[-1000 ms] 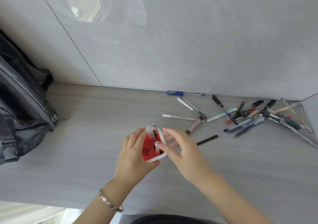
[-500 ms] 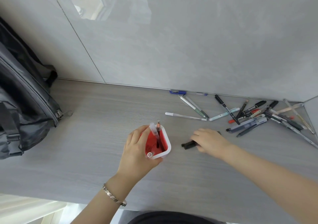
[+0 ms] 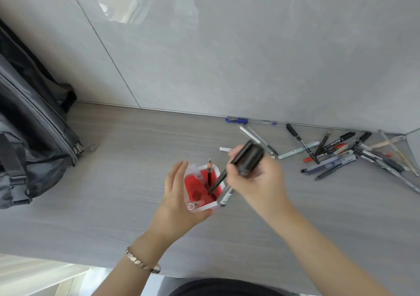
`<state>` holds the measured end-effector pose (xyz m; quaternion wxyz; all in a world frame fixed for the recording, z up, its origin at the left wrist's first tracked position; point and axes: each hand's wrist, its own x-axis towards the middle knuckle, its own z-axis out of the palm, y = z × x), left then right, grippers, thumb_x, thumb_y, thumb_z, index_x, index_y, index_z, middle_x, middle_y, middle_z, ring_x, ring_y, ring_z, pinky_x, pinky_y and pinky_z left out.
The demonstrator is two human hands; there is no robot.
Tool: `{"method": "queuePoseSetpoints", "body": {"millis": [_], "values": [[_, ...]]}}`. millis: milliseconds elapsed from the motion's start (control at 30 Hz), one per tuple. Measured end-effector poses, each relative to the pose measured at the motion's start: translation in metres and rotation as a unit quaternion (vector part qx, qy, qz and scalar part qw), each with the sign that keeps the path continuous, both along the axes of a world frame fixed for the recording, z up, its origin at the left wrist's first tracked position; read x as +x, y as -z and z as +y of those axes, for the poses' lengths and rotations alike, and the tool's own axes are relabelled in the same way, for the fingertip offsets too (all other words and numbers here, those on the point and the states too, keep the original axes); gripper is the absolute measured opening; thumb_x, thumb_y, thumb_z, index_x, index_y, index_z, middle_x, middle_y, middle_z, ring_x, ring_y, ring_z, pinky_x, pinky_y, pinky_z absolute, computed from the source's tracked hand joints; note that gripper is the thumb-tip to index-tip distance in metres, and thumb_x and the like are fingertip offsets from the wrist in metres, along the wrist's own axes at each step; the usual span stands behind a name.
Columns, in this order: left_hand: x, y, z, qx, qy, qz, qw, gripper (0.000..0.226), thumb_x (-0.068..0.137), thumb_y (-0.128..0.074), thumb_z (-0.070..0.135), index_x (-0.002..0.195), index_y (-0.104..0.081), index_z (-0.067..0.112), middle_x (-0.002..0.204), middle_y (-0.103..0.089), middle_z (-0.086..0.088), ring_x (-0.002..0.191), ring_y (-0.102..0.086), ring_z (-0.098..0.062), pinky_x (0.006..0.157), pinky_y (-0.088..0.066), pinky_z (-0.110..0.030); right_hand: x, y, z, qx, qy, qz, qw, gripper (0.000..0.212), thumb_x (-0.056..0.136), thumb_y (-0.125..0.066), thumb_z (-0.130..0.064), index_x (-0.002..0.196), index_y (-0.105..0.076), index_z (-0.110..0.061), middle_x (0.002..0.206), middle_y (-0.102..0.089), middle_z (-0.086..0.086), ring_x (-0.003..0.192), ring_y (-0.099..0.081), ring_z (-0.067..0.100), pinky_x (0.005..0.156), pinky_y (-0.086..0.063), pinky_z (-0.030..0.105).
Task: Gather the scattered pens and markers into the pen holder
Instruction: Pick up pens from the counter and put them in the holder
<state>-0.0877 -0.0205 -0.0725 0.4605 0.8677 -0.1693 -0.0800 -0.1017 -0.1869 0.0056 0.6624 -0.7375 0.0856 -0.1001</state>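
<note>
The pen holder (image 3: 212, 205) is a small white cup with a red inside, standing on the grey desk. My left hand (image 3: 176, 201) wraps its left side. A dark red pencil (image 3: 209, 169) and a clear pen (image 3: 198, 173) stand in it. My right hand (image 3: 256, 182) is just right of the holder, closed on a thick black marker (image 3: 248, 157) and a thin black pen (image 3: 218, 182) whose lower tip dips into the holder. A white-barrelled marker (image 3: 226, 196) also hangs from that hand outside the rim. Several pens and markers (image 3: 336, 155) lie scattered at the far right.
A dark grey backpack (image 3: 29, 141) fills the left side of the desk against the wall. A blue-capped pen (image 3: 237, 120) lies along the wall base. The desk's front edge (image 3: 68, 259) runs close below my wrists.
My right hand has lifted the black marker and pen off the desk and carried them left to the holder. The left hand has stayed on the holder.
</note>
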Motion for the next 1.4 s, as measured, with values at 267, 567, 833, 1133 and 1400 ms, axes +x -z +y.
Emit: {"method": "queuePoseSetpoints", "body": {"millis": [267, 567, 833, 1133, 1400], "values": [[0.000, -0.002, 0.002, -0.059, -0.001, 0.064, 0.996, 0.088, 0.045, -0.082, 0.036, 0.118, -0.033, 0.048, 0.119, -0.048, 0.017, 0.109, -0.050, 0.003, 0.088, -0.041, -0.003, -0.002, 0.035, 0.020, -0.230, -0.089, 0.122, 0.961, 0.032, 0.070, -0.076, -0.026, 0.098, -0.061, -0.023, 0.086, -0.047, -0.022, 0.083, -0.047, 0.000, 0.069, -0.034, 0.009], [0.012, -0.031, -0.063, -0.071, 0.159, 0.161, 0.972, 0.081, 0.052, -0.088, 0.007, 0.115, -0.041, 0.028, 0.103, -0.054, 0.025, 0.096, -0.050, 0.023, 0.076, -0.038, 0.004, -0.043, 0.043, -0.073, -0.100, -0.130, 0.242, 0.956, 0.104, 0.041, -0.092, -0.022, 0.111, -0.028, -0.063, 0.121, -0.041, -0.037, 0.108, -0.046, -0.018, 0.089, -0.041, 0.006], [0.087, -0.007, -0.120, 0.219, 0.256, -0.002, 0.942, 0.067, 0.087, -0.057, 0.017, 0.142, -0.019, 0.020, 0.153, -0.023, 0.001, 0.141, -0.020, -0.016, 0.110, -0.018, -0.027, -0.072, 0.060, -0.135, -0.087, 0.045, 0.165, 0.981, 0.094, 0.048, -0.089, -0.004, 0.109, -0.037, -0.054, 0.124, -0.049, -0.019, 0.102, -0.048, -0.022, 0.074, -0.039, -0.006], [0.122, 0.033, -0.154, 0.429, 0.270, -0.090, 0.857, 0.063, 0.089, -0.049, 0.039, 0.142, -0.020, 0.021, 0.148, -0.030, -0.003, 0.135, -0.026, -0.025, 0.111, -0.021, -0.040, -0.072, 0.072, -0.158, -0.048, 0.034, 0.208, 0.976, 0.095, 0.050, -0.089, -0.010, 0.108, -0.031, -0.057, 0.121, -0.045, -0.028, 0.104, -0.054, -0.008, 0.087, -0.044, 0.017], [0.138, 0.031, -0.145, 0.425, 0.272, -0.111, 0.856, 0.056, 0.084, -0.059, 0.040, 0.132, -0.037, 0.022, 0.144, -0.035, 0.000, 0.134, -0.025, -0.027, 0.109, -0.020, -0.040, -0.077, 0.077, -0.158, -0.044, 0.039, 0.222, 0.973, 0.094, 0.049, -0.089, -0.015, 0.109, -0.031, -0.059, 0.120, -0.043, -0.034, 0.106, -0.053, -0.010, 0.086, -0.045, 0.012]]}}
